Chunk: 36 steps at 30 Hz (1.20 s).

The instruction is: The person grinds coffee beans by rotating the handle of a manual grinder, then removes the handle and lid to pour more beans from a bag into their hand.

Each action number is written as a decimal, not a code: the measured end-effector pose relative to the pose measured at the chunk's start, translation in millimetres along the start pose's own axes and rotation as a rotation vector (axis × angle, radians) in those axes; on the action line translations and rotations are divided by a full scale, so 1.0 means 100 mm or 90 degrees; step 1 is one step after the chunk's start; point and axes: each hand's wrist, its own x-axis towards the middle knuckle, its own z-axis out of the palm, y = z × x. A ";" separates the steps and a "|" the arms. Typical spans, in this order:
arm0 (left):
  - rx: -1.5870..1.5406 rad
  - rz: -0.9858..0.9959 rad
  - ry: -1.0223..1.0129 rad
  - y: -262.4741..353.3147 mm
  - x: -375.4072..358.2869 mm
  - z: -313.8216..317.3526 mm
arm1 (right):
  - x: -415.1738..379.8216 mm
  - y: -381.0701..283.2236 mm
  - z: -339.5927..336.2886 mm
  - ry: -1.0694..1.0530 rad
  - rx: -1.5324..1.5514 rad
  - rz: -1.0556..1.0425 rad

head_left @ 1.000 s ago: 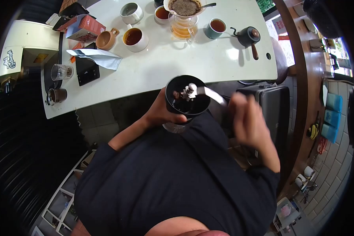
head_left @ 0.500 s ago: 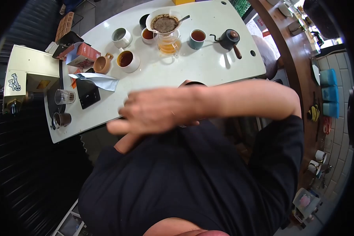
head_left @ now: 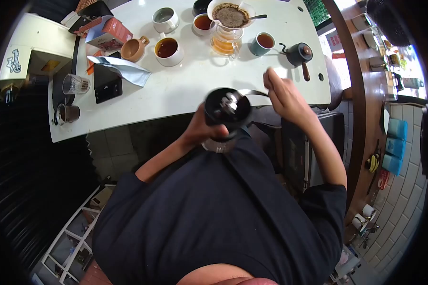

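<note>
My left hand (head_left: 199, 127) is wrapped round a black hand coffee grinder (head_left: 218, 118), held in front of my chest at the table's near edge. The grinder has a dark open-looking top and a clear lower part. From its top a metal crank handle (head_left: 254, 92) reaches right to my right hand (head_left: 286, 97), which is closed at its end; the knob is hidden in the fingers. Beyond the hands stands a glass server (head_left: 225, 46) with amber liquid, topped by a white dripper (head_left: 214, 7) holding wet coffee grounds and a spoon.
On the white table (head_left: 185, 88) are a white mug (head_left: 175, 59), a teal cup (head_left: 258, 48), a brown cup (head_left: 132, 50), a black kettle (head_left: 298, 54), a silver pouch (head_left: 133, 76), a black scale (head_left: 108, 90) and a glass (head_left: 76, 85). A wooden counter runs along the right.
My right hand has swung from across my chest on the left to the right side, round the crank. The grinder and my left hand, mostly covered before, now show. The view has shifted slightly.
</note>
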 end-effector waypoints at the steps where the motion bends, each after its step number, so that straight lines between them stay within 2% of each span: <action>1: -0.050 -0.077 -0.027 -0.01 0.06 -0.08 | -0.06 -0.02 0.00 0.002 0.014 0.015; 3: -0.020 0.000 0.037 -0.02 0.07 -0.01 | -0.26 -0.25 -0.03 0.040 0.013 -0.048; 4: -0.019 -0.012 0.043 0.02 0.09 0.00 | -0.35 -0.37 0.00 0.064 -0.002 -0.124; 5: 0.132 0.005 0.030 0.08 0.15 0.00 | -0.40 -0.48 0.03 0.088 -0.018 -0.201; 6: 0.284 0.023 0.010 0.11 0.20 0.01 | -0.39 -0.63 0.05 0.039 0.001 -0.300; 7: 0.285 0.014 0.001 0.12 0.25 0.04 | -0.33 -0.79 0.09 -0.003 0.014 -0.394; 9: 0.432 0.146 -0.068 0.09 0.39 0.15 | -0.16 -0.99 0.20 -0.026 -0.028 -0.484; 10: 0.385 0.179 -0.040 0.06 0.38 0.24 | -0.02 -1.06 0.31 0.029 0.000 -0.504; 11: 0.170 -0.082 0.041 0.11 0.34 0.36 | 0.15 -1.10 0.41 0.084 0.029 -0.523; 12: 0.173 -0.090 0.028 0.11 0.30 0.38 | 0.30 -1.13 0.45 0.036 -0.011 -0.531; 13: 0.214 -0.042 -0.010 0.11 0.27 0.39 | 0.47 -1.14 0.44 -0.013 -0.052 -0.537; 15: 0.290 0.060 -0.086 0.13 0.24 0.35 | 0.85 -1.14 0.42 -0.184 -0.039 -0.532; 16: 0.325 0.113 -0.118 0.15 0.23 0.32 | 0.95 -1.15 0.39 -0.181 -0.041 -0.527; 18: 0.391 0.222 -0.172 0.17 0.21 0.25 | 1.11 -1.14 0.33 -0.270 -0.165 -0.410; 19: 0.423 0.276 -0.196 0.18 0.20 0.23 | 1.16 -0.99 0.25 -0.259 -0.124 -0.294; 20: 0.403 0.282 -0.227 0.31 0.26 0.29 | 1.22 -0.81 0.15 -0.231 0.021 -0.172; 21: 0.402 0.281 -0.219 0.32 0.22 0.25 | 1.18 -0.79 -0.11 -0.258 -0.034 -0.092; 22: 0.289 0.079 -0.190 0.31 0.16 0.19 | 1.18 -0.50 -0.08 -0.185 -0.079 -0.098; 23: 0.171 -0.116 -0.159 0.29 0.12 0.12 | 1.15 -0.25 -0.07 -0.184 -0.159 -0.059; 24: 0.144 -0.041 -0.124 0.08 0.09 -0.02 | 0.98 0.09 -0.01 -0.050 -0.120 -0.157; 25: 0.018 -0.089 -0.070 0.11 0.08 -0.03 | 0.79 0.26 -0.04 -0.002 -0.079 -0.169; 26: 0.005 -0.095 -0.055 0.08 0.09 -0.05 | 0.63 0.26 -0.09 -0.064 -0.047 -0.075; 28: -0.008 -0.098 -0.028 0.07 0.13 -0.05 | 0.38 0.26 -0.07 -0.006 -0.017 -0.038; 30: 0.097 -0.013 -0.041 0.15 0.17 -0.01 | 0.19 0.08 -0.16 0.011 -0.035 0.030; 33: 0.089 -0.010 -0.048 0.15 0.19 -0.02 | -0.02 -0.13 -0.16 0.030 -0.102 0.003; 34: 0.114 0.057 -0.057 0.13 0.23 0.00 | -0.06 -0.19 -0.19 0.031 -0.102 0.000; 36: 0.115 0.030 -0.063 0.22 0.24 0.00 | -0.18 -0.28 -0.21 0.008 -0.086 0.061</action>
